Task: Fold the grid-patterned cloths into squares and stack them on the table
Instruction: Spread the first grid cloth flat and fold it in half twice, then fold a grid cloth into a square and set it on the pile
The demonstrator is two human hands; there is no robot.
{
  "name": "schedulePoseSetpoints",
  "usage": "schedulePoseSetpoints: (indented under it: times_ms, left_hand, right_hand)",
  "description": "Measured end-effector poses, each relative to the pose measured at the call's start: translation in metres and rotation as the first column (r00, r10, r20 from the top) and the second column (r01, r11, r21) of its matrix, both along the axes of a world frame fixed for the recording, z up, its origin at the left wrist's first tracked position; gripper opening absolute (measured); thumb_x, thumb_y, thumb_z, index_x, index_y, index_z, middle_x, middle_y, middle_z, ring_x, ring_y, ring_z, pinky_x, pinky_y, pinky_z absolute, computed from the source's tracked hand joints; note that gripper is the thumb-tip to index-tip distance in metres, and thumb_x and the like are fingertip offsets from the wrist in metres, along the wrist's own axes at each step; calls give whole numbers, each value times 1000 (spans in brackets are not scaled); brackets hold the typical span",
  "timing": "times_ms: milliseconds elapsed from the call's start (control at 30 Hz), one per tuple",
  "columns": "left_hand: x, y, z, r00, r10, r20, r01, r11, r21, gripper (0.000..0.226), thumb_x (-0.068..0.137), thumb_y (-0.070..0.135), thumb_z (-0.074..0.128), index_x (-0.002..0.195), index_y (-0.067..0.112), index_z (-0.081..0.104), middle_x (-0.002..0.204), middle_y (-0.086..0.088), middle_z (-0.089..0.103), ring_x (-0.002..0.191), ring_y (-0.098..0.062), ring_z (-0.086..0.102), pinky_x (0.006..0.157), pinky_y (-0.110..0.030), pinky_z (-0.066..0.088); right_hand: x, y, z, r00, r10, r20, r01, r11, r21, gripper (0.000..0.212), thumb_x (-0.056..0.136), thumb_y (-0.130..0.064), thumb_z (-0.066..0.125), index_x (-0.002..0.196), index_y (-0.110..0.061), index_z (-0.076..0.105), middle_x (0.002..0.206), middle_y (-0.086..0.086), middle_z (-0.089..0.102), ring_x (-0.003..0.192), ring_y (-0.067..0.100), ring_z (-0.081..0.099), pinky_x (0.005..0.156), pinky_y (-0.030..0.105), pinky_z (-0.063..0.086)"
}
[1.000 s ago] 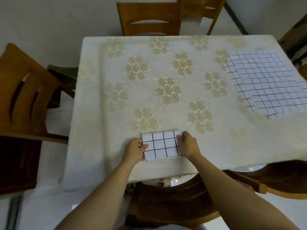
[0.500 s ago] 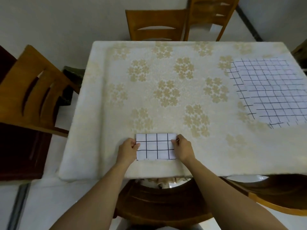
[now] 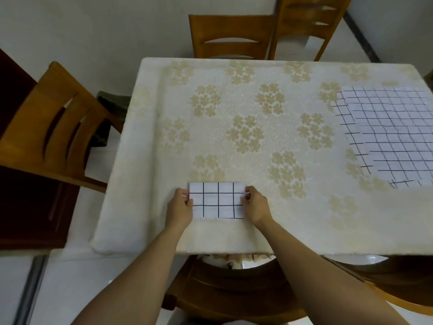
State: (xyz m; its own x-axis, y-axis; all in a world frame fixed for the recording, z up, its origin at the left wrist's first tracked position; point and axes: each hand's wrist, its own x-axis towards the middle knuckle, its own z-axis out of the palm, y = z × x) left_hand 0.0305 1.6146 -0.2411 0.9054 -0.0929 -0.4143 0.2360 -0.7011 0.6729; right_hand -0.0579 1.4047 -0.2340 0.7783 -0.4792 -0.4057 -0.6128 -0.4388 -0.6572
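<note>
Nearest to the camera, the back of a dark wooden chair (image 3: 234, 289) stood under the near edge of the table (image 3: 145, 231), and two bare forearms reached over it toward the tabletop. The table was covered with a cream tablecloth (image 3: 246, 235) with pale gold flower clusters. Close to the near edge, a little left of the middle, the folded grid-patterned cloth (image 3: 218, 200) lay flat on the tablecloth as a small white rectangle with black lines. The left hand (image 3: 179, 206) was at its left edge, with the fingers bent and pinching that edge. The right hand (image 3: 256, 205) was at its right edge in the same manner, with the fingers curled tightly on the border. Both grips were narrow and held only this cloth, and the two hands were apart by the width of the cloth. Farther away, on the right part of the table, the unfolded grid-patterned cloths (image 3: 393, 134) lay spread flat, in more than one layer with shifted edges, and they ran out of the view on the right. A lighter wooden chair (image 3: 46, 127) stood at the left side of the table, and two more wooden chairs (image 3: 229, 36) stood behind the far edge.
</note>
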Motion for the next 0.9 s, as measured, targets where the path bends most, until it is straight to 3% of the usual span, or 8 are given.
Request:
schedulePoseSetpoints:
  times_ms: [200, 267, 333, 467, 600, 733, 800, 900]
  left_hand:
    - [13, 16, -6, 998, -25, -51, 27, 999, 42, 20, 95, 5, 59, 114, 11, 54, 101, -5, 64, 91, -23, 62, 70, -25, 42]
    - [15, 16, -6, 998, -40, -48, 43, 997, 57, 28, 92, 5, 62, 118, 11, 52, 102, -6, 60, 95, -25, 61, 63, -24, 42]
    - [14, 13, -4, 995, -74, 60, 65, 988, 136, 34, 89, 7, 66, 119, 14, 52, 110, -7, 55, 102, -26, 56, 73, -31, 49]
    - [9, 1, 0, 886, -351, 302, 303, 933, 195, 37, 85, 11, 73, 117, 20, 59, 114, -1, 55, 111, -22, 51, 89, -37, 49]
    - [7, -8, -7, 802, -579, 146, 553, 812, 184, 72, 81, 21, 80, 145, 19, 45, 150, 3, 42, 141, -17, 35, 113, -25, 29]
    - [4, -9, -10, 750, -656, 85, 621, 743, 249, 88, 90, 30, 70, 159, 18, 16, 166, 7, 11, 154, -14, 0, 122, -24, 3]
    - [3, -15, -10, 725, -686, 55, 653, 711, 261, 90, 93, 36, 66, 159, 17, 8, 167, 8, 4, 154, -14, -6, 126, -30, 2]
    - [-1, -19, -14, 691, -721, -45, 701, 655, 283, 89, 96, 47, 56, 159, 21, -3, 164, 12, -13, 152, -13, -14, 126, -36, -1]
  right_hand:
    - [12, 11, -11, 998, -42, -45, 44, 999, 25, 23, 96, -5, 49, 117, -9, 55, 90, 2, 60, 82, 23, 59, 57, 21, 39]
    - [12, 13, -13, 995, -86, -53, 84, 996, -30, 29, 95, -9, 53, 124, -11, 50, 110, 6, 57, 87, 25, 58, 64, 26, 42]
    - [10, 15, -12, 994, -104, -37, 98, 987, -127, 40, 94, -13, 58, 132, -13, 44, 126, 7, 46, 89, 25, 55, 69, 30, 42]
    - [14, 30, -8, 991, 102, 86, -88, 984, -152, 47, 91, -21, 64, 134, -15, 46, 129, 7, 42, 104, 27, 55, 78, 32, 48]
    - [17, 34, -16, 909, 413, -52, -403, 842, -358, 67, 87, -40, 67, 147, -22, 41, 149, 8, 39, 128, 35, 41, 103, 45, 41]
    - [13, 29, -26, 767, 616, -179, -608, 608, -510, 63, 98, -43, 39, 155, -18, 26, 163, 5, 22, 150, 35, 16, 121, 49, 18]
    - [14, 33, -29, 738, 641, -209, -646, 584, -491, 64, 99, -41, 21, 156, -12, 18, 164, 7, 16, 150, 33, 11, 123, 48, 16]
    - [13, 45, -39, 687, 684, -246, -717, 586, -377, 65, 99, -42, 0, 156, -12, -8, 164, 5, -13, 150, 29, -13, 124, 46, 6]
